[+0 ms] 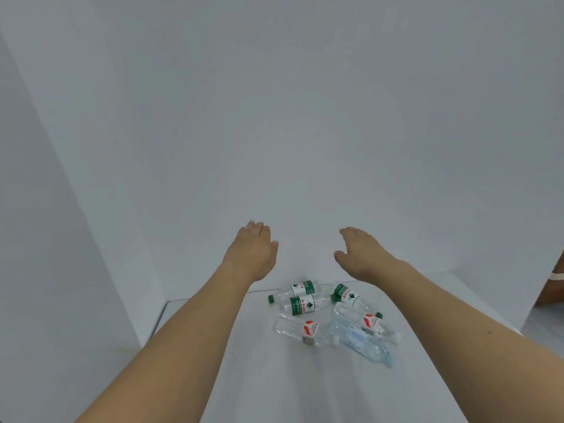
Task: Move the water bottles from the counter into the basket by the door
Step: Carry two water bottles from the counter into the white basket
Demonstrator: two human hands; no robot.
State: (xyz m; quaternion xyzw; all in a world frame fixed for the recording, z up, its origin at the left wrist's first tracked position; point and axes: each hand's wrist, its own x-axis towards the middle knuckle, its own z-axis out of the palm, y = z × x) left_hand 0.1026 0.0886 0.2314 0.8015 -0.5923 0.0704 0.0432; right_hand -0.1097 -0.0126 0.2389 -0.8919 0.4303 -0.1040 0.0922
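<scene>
Head view: both bare arms reach forward over the white bench [232, 346]. The left hand [251, 250] has straight fingers [254, 228] held together, holding nothing. The right hand [361, 251] is relaxed, fingers loosely bent, thumb apart, also holding nothing. The water bottles [328, 319] lie on their sides in a loose cluster below and between the hands, untouched. They are clear plastic: three with green labels, two red-and-white, one pale blue.

Label print: too small to read on the clear plastic green-labelled water bottles [300, 296]
Brown object at right edge [554, 282]: cut off, unidentifiable
Bare forearms [171, 355]: cut by bottom edge
</scene>
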